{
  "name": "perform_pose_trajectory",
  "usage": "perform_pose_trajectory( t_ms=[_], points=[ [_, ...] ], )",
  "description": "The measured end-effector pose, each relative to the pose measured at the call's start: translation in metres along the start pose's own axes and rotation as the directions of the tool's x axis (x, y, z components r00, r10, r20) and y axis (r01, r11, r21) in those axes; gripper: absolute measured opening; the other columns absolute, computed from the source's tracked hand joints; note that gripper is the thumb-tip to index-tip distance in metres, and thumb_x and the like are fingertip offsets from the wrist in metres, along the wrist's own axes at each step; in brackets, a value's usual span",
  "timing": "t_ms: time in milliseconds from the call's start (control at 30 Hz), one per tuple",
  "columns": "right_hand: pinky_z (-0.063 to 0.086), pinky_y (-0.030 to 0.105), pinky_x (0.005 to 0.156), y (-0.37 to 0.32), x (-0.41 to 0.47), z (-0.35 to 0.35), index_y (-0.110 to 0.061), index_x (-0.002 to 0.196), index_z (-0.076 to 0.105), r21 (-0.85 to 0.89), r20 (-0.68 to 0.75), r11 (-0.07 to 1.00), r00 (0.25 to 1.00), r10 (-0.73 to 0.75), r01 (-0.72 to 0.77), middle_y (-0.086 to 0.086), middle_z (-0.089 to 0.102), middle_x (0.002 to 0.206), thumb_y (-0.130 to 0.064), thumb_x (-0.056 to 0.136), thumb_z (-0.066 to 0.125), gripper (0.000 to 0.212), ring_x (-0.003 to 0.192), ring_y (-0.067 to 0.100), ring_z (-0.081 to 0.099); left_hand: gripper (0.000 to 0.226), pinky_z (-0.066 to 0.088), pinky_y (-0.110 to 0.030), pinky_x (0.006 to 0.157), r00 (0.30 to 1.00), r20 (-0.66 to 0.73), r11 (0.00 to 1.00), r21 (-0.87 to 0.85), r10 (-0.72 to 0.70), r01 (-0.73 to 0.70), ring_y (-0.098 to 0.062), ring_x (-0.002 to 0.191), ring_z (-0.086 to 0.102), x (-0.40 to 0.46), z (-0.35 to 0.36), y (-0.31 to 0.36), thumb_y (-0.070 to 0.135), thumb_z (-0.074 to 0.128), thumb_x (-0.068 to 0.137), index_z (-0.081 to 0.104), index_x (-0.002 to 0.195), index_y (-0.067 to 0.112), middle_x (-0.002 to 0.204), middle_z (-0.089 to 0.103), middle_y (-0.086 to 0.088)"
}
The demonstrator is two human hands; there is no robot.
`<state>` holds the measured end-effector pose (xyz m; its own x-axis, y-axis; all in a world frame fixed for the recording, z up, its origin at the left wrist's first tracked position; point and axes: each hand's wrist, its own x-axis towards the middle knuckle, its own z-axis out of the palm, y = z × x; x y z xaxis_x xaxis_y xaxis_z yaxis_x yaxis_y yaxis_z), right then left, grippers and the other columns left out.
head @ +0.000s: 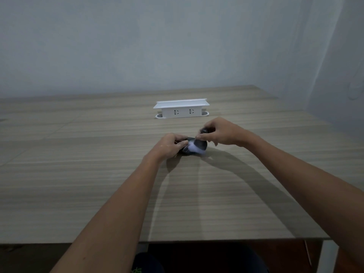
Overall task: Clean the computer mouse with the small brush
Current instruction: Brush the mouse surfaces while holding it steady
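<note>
The left hand (pixel 170 144) is closed around the near-left side of the dark computer mouse (pixel 197 147) on the table (pixel 98 174). The right hand (pixel 218 132) pinches the small brush (pixel 204 131), its handle mostly hidden; blurred white bristles touch the mouse. A white socket box (pixel 181 108) stands beyond.

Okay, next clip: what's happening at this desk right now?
A person seated at a wooden table is cleaning a dark computer mouse. The left hand steadies the mouse on the tabletop, while the right hand holds a small brush by its dark handle, its pale bristles blurred over the mouse's top. Brushing looks underway. A white power strip unit stands farther back on the table, untouched.
</note>
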<state>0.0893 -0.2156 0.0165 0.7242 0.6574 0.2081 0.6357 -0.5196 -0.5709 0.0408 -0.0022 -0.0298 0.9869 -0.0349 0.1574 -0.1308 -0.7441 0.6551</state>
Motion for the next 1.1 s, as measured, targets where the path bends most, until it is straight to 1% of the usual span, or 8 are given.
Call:
perform_pose_trajectory(
  t_ms=[100,267,433,567,733,900,1000,1100],
  points=[
    [0.043,0.027,0.064,0.012,0.005,0.001,-0.006,0.075,0.074,-0.240,-0.113,0.970,0.994,-0.001,-0.026,0.003,0.071,0.072,-0.016,0.086,0.067,0.017,0.060,0.009,0.058,0.034,0.045,-0.031,0.103,1.000,0.006,1.000,0.001,-0.015,0.015,-0.018,0.116,0.062,0.000,0.001,0.002,0.020,0.056,0.099,0.065,0.131,0.012,0.125,0.069,-0.002],
    [0.048,0.025,0.053,0.003,0.002,0.000,-0.001,0.086,0.074,0.105,-0.071,0.994,0.997,0.023,-0.015,-0.002,0.066,0.065,-0.024,0.089,0.072,0.024,0.053,0.008,0.054,0.033,0.046,-0.032,0.102,1.000,0.028,1.000,0.025,0.005,-0.006,-0.016,0.115,0.062,0.001,-0.002,0.002,0.021,0.055,0.099,0.066,0.130,0.016,0.126,0.069,0.000],
    [0.047,0.033,0.062,0.013,0.013,0.000,-0.001,0.082,0.073,-0.146,-0.194,0.988,0.981,0.029,-0.059,0.009,0.070,0.072,-0.024,0.086,0.069,0.024,0.066,0.022,0.062,0.033,0.042,-0.024,0.096,0.999,0.042,1.000,0.000,0.002,-0.002,-0.012,0.113,0.060,-0.003,-0.004,0.004,0.018,0.053,0.100,0.064,0.131,0.014,0.122,0.068,0.003],
    [0.051,0.026,0.052,0.003,0.013,0.002,-0.009,0.084,0.076,0.110,-0.135,0.994,0.991,0.003,0.012,-0.003,0.064,0.065,-0.025,0.089,0.069,0.018,0.057,0.010,0.057,0.033,0.041,-0.024,0.087,0.997,0.070,0.999,-0.039,-0.016,0.018,-0.014,0.108,0.062,-0.004,-0.005,0.003,0.024,0.052,0.101,0.065,0.131,0.021,0.122,0.070,0.001],
    [0.044,0.029,0.062,0.011,0.025,-0.002,-0.007,0.066,0.069,-0.194,-0.177,0.979,0.984,0.030,-0.065,0.000,0.061,0.062,-0.017,0.085,0.066,0.021,0.059,0.016,0.055,0.037,0.036,-0.016,0.088,0.999,0.039,0.997,-0.059,-0.038,0.041,-0.010,0.109,0.056,-0.007,-0.003,0.006,0.022,0.052,0.101,0.059,0.137,0.018,0.129,0.066,0.000],
    [0.050,0.025,0.052,-0.001,0.025,-0.001,-0.007,0.088,0.077,0.082,-0.103,0.996,0.994,0.042,-0.033,0.001,0.066,0.070,-0.022,0.091,0.069,0.018,0.057,0.010,0.055,0.033,0.042,-0.016,0.073,0.999,0.046,0.997,-0.081,-0.009,0.013,-0.011,0.100,0.060,-0.008,-0.003,0.004,0.022,0.051,0.101,0.065,0.131,0.023,0.116,0.071,0.002],
    [0.046,0.028,0.055,0.011,0.031,0.000,-0.002,0.078,0.076,-0.090,-0.137,0.989,0.985,0.104,-0.117,0.005,0.064,0.067,-0.015,0.088,0.065,0.020,0.055,0.013,0.053,0.031,0.040,-0.006,0.071,0.999,0.034,0.997,-0.064,-0.029,0.031,-0.011,0.099,0.061,-0.009,-0.003,0.004,0.024,0.052,0.101,0.066,0.128,0.020,0.113,0.071,0.003],
    [0.044,0.028,0.057,0.016,0.035,0.000,0.001,0.074,0.071,-0.104,-0.168,0.983,0.977,0.134,-0.153,0.012,0.064,0.069,-0.020,0.087,0.066,0.025,0.057,0.014,0.052,0.028,0.044,-0.016,0.076,0.998,0.041,0.997,-0.071,-0.041,0.044,-0.015,0.097,0.063,-0.007,-0.003,0.001,0.026,0.053,0.100,0.070,0.121,0.019,0.110,0.074,-0.003]
  ],
)
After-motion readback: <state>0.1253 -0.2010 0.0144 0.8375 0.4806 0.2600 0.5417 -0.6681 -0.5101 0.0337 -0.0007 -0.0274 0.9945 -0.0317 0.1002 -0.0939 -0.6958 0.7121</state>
